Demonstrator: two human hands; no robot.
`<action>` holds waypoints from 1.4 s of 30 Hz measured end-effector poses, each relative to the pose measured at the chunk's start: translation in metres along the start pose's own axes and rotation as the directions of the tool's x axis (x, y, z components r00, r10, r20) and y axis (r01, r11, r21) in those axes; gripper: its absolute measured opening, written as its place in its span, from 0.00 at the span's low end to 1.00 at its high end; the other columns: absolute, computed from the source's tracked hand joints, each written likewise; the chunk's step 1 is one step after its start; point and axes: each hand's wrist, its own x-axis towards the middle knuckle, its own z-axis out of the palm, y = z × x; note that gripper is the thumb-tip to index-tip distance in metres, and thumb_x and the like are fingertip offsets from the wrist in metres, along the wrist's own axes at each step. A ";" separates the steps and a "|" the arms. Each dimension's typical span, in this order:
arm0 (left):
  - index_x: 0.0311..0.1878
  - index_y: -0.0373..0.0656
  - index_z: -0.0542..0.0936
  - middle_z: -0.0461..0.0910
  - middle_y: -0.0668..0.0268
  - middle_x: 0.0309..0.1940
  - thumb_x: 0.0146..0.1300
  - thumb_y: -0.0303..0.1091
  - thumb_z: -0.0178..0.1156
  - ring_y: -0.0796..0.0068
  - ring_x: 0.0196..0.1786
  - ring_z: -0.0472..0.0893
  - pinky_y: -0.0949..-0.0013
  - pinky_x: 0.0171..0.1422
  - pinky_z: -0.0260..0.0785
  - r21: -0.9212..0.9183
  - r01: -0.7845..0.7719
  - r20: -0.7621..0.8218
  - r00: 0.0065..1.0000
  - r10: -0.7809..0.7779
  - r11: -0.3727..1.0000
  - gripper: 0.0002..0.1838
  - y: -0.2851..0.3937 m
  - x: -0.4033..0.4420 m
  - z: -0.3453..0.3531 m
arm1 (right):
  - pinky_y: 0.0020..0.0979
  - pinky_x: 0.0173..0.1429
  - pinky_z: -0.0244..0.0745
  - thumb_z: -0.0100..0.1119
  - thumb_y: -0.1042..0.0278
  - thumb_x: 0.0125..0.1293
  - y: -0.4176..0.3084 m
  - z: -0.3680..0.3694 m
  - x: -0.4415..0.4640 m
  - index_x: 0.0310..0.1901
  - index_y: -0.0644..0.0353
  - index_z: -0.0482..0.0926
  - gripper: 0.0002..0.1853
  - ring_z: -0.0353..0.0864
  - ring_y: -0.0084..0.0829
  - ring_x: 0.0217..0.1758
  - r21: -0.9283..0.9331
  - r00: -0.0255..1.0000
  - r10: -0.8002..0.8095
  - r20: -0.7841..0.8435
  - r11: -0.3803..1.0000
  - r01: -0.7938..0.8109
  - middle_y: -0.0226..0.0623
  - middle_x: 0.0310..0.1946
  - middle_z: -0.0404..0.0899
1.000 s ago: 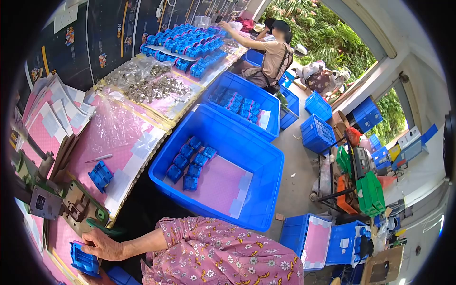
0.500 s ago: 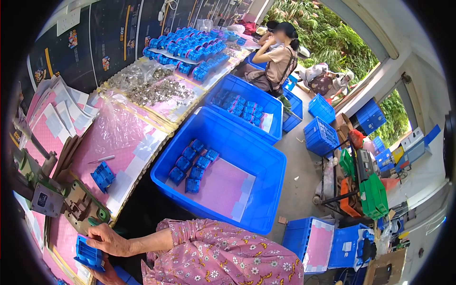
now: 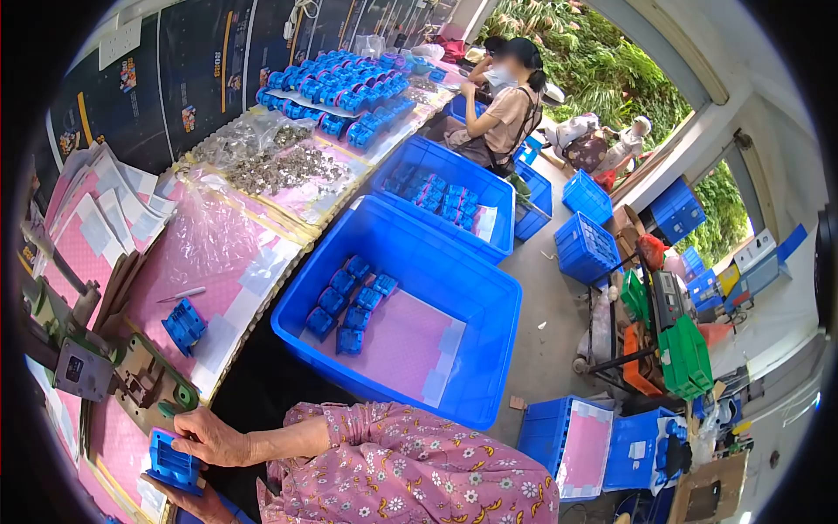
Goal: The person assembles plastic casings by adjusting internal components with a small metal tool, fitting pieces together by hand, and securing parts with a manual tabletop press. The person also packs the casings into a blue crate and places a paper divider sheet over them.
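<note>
Holding a blue part (image 3: 173,465) at near left beside the press (image 3: 85,368), the right hand (image 3: 212,437) pinches its edge and the left hand (image 3: 194,502) grasps its underside, work seemingly partway: two rows of blue pieces (image 3: 355,315) occupy the tub (image 3: 449,279), a single piece (image 3: 184,326) lies on the worktop (image 3: 218,293), and bare lining (image 3: 406,345) remains.
</note>
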 end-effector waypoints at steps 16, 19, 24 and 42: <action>0.82 0.50 0.51 0.74 0.58 0.55 0.78 0.47 0.47 0.65 0.41 0.79 0.65 0.42 0.76 -0.076 0.122 0.259 0.961 -0.099 0.990 0.34 -0.051 0.044 -0.035 | 0.35 0.28 0.61 0.66 0.58 0.65 -0.002 -0.029 0.004 0.27 0.66 0.72 0.20 0.64 0.27 0.21 -0.032 0.998 -0.055 -0.043 0.998 0.054 0.38 0.16 0.65; 0.82 0.50 0.49 0.75 0.58 0.51 0.77 0.40 0.46 0.66 0.37 0.79 0.67 0.40 0.75 -0.063 0.172 0.180 0.971 -0.159 0.983 0.34 -0.017 0.023 -0.003 | 0.34 0.28 0.61 0.66 0.58 0.65 -0.004 -0.038 0.006 0.25 0.66 0.71 0.20 0.63 0.25 0.22 0.007 1.000 0.002 0.000 1.000 -0.002 0.37 0.16 0.66; 0.83 0.48 0.46 0.76 0.57 0.48 0.72 0.33 0.45 0.67 0.34 0.78 0.68 0.35 0.73 0.122 -0.110 0.307 0.949 0.068 0.986 0.38 -0.007 0.007 0.005 | 0.33 0.28 0.60 0.66 0.59 0.65 -0.009 -0.040 0.001 0.25 0.66 0.71 0.20 0.63 0.25 0.21 0.003 0.999 0.037 0.016 0.999 -0.037 0.36 0.16 0.66; 0.81 0.50 0.53 0.75 0.63 0.40 0.76 0.47 0.49 0.74 0.27 0.75 0.76 0.28 0.68 -0.139 0.202 0.193 0.966 -0.174 0.969 0.35 -0.033 0.017 0.008 | 0.32 0.27 0.58 0.67 0.58 0.65 -0.001 -0.047 -0.001 0.24 0.66 0.71 0.21 0.60 0.20 0.22 0.029 0.996 0.073 -0.056 0.997 -0.072 0.32 0.16 0.63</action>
